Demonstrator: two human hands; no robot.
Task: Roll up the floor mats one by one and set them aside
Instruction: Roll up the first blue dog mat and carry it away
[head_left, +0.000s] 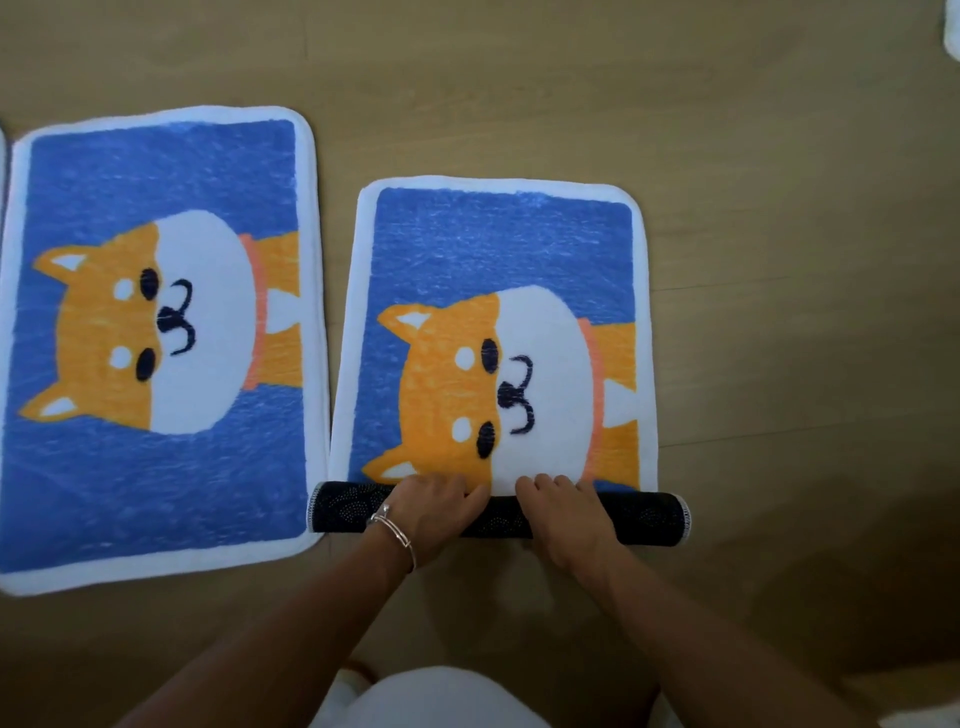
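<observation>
A blue floor mat with an orange-and-white dog and a white border (498, 249) lies in front of me. Its near end is curled into a tight roll (649, 517) that shows the black dotted backing. My left hand (436, 512), with a silver bracelet on the wrist, presses on the roll left of centre. My right hand (566, 514) presses on it just right of centre, fingers curled over the top. A second identical mat (156, 457) lies flat to the left.
The floor (779, 208) is light wood planks. The edge of a third mat (2, 156) peeks in at the far left. A white object (953, 31) sits at the top right corner. My knees in light clothing (431, 696) are at the bottom.
</observation>
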